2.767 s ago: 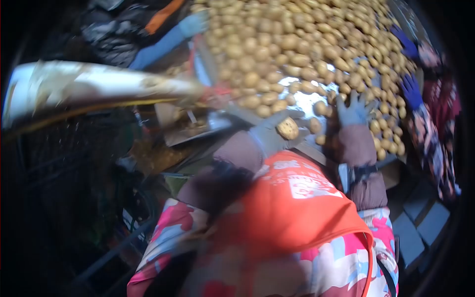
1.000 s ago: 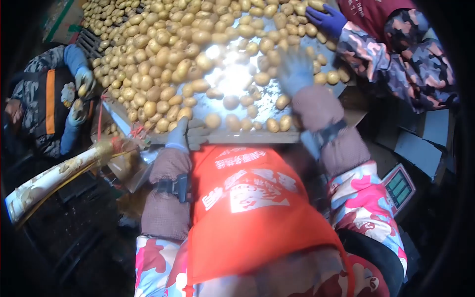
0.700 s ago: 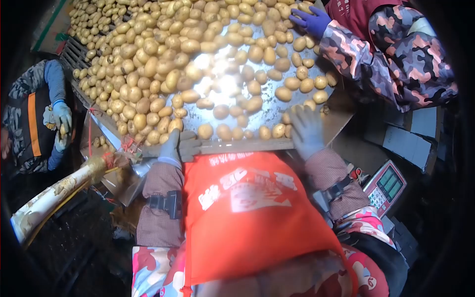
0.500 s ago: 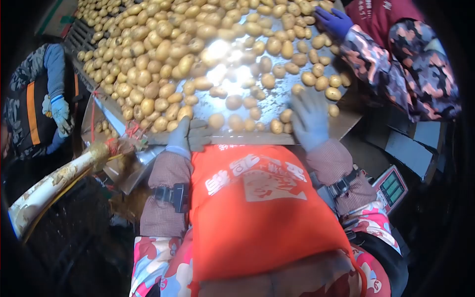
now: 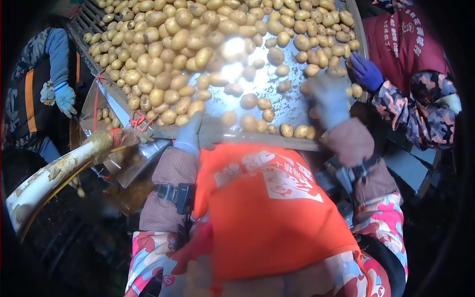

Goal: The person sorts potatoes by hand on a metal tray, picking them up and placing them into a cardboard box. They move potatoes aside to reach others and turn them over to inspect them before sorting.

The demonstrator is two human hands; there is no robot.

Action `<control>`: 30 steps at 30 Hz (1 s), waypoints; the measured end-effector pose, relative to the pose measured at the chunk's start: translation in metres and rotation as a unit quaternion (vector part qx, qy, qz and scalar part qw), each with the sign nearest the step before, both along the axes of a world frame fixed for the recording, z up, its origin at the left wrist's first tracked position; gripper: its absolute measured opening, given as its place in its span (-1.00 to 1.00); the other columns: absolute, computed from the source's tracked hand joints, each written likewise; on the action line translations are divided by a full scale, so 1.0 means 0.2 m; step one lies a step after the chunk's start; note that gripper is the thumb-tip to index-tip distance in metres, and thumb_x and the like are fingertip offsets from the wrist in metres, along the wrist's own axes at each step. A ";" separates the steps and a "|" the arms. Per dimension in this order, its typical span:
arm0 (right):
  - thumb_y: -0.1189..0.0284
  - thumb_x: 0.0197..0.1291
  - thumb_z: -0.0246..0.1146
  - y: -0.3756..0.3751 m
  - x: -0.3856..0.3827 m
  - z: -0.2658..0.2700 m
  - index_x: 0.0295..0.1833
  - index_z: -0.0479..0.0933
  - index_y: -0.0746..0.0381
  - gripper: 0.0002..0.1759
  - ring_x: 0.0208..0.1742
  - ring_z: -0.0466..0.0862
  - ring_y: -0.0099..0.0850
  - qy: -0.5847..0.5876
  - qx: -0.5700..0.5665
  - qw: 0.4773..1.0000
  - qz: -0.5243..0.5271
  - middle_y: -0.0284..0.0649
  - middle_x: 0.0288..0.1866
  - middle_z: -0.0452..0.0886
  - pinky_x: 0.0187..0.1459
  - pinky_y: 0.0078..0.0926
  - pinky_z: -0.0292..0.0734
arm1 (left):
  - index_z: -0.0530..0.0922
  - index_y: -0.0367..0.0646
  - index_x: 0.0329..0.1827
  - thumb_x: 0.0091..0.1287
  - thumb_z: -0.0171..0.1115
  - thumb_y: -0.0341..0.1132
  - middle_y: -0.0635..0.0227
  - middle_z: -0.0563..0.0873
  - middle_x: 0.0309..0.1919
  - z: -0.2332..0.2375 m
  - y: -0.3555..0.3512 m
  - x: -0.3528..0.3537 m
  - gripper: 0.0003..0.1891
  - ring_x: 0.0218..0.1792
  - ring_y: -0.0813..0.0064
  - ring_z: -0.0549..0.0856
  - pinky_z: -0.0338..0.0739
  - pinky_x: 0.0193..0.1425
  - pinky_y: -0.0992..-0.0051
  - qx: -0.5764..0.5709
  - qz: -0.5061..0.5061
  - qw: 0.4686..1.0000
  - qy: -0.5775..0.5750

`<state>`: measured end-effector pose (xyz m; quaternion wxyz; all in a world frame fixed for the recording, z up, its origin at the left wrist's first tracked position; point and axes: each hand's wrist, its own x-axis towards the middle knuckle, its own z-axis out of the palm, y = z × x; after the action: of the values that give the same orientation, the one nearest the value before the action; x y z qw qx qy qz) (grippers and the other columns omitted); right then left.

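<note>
My left hand (image 5: 189,134), in a grey-blue work glove, rests on the near rim of a metal sorting table (image 5: 292,105). Its fingers lie flat along the edge beside the heap of potatoes (image 5: 163,64), with nothing held. Smeared by motion, my right hand (image 5: 332,101) is over the table's right part among loose potatoes (image 5: 316,57). Whether its fingers grip a potato cannot be made out. A short row of potatoes (image 5: 300,131) lies along the near rim, left of my right hand.
At the right, a co-worker's purple-gloved hand (image 5: 366,72) is at the table's side edge. Another person's blue-gloved hand (image 5: 64,98) hangs at the left. A worn white pipe (image 5: 54,175) juts out at lower left, near red string (image 5: 141,120). Grey panels (image 5: 408,166) stand at lower right.
My right hand has moved right and slightly up across the table. My left hand stays on the rim. The co-worker's purple-gloved hand has moved down along the right edge. The view has shifted.
</note>
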<state>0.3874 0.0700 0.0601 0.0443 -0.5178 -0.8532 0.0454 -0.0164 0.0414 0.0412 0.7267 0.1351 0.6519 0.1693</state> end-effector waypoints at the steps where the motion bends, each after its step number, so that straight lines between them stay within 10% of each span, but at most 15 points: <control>1: 0.29 -0.04 0.37 -0.05 -0.08 0.03 0.06 0.62 0.08 -0.54 0.00 0.66 -0.15 0.053 -0.065 0.994 0.075 -0.25 -0.03 0.63 0.07 -0.08 0.51 | 0.63 -0.23 0.16 0.56 -0.11 0.22 0.08 0.83 -0.11 0.00 0.01 0.01 -0.35 -0.36 0.24 0.80 0.58 -0.47 0.39 0.001 -0.005 1.000 -0.004; 4: 0.33 0.08 0.29 -0.23 -0.32 -0.11 -0.08 0.62 0.03 -0.75 -0.12 0.67 -0.26 -0.030 -0.145 0.955 0.258 -0.32 -0.23 0.60 -0.04 -0.17 0.53 | 0.63 -0.24 0.16 0.58 -0.14 0.19 0.09 0.83 -0.11 0.01 0.02 0.00 -0.36 -0.38 0.23 0.80 0.59 -0.49 0.38 -0.012 -0.003 1.000 -0.011; 12: 0.42 0.28 0.19 -0.19 -0.54 -0.02 -0.09 0.65 0.12 -0.83 -0.10 0.77 -0.18 -0.109 -0.287 0.938 0.160 -0.15 -0.12 0.72 -0.11 -0.12 0.67 | 0.61 -0.12 0.24 0.51 0.12 -0.15 0.25 0.72 -0.03 0.09 0.13 0.27 -0.64 -0.08 0.34 0.73 0.67 -0.09 0.34 0.253 0.003 0.967 0.019; 15: 0.47 0.29 0.16 -0.18 -0.56 0.03 -0.04 0.66 0.16 -0.79 -0.09 0.80 -0.15 -0.122 -0.295 0.943 0.093 -0.09 -0.09 0.75 -0.12 -0.11 0.71 | 0.55 -0.06 0.36 0.44 0.18 -0.28 0.03 0.70 0.09 0.05 0.27 0.41 -0.58 0.03 0.09 0.74 0.66 0.05 0.29 0.525 -0.277 0.758 0.268; 18: 0.46 0.31 0.14 -0.20 -0.58 -0.02 0.00 0.65 0.15 -0.77 -0.06 0.80 -0.14 -0.116 -0.296 0.948 0.029 -0.07 -0.07 0.75 -0.08 -0.10 0.69 | 0.49 0.04 0.44 0.39 0.18 -0.33 0.01 0.70 0.04 -0.09 0.41 0.56 -0.49 0.00 0.01 0.74 0.65 0.06 0.19 0.397 -0.495 0.647 0.423; 25: 0.32 0.27 0.28 -0.22 -0.59 -0.16 0.19 0.62 0.06 -0.63 -0.02 0.73 -0.24 -0.155 -0.274 0.944 0.095 -0.18 -0.14 0.68 -0.02 -0.19 0.61 | 0.50 -0.10 0.36 0.39 0.21 -0.32 0.08 0.73 0.03 -0.17 0.43 0.60 -0.54 0.04 0.13 0.77 0.68 0.07 0.19 0.431 -0.458 0.683 0.372; 30: 0.29 0.29 0.31 -0.07 -0.43 -0.08 0.04 0.68 0.16 -0.72 -0.04 0.71 -0.16 0.283 -0.150 0.917 -0.237 -0.16 -0.09 0.70 0.06 -0.19 0.61 | 0.53 -0.14 0.29 0.40 0.19 -0.34 0.07 0.76 0.00 -0.14 0.44 0.56 -0.61 0.03 0.16 0.79 0.70 0.06 0.19 0.416 -0.512 0.643 0.389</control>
<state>0.3004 0.0552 0.0447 0.2151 -0.6709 -0.6404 0.3059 0.0956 0.1296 0.0130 0.2441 0.7889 0.5622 -0.0446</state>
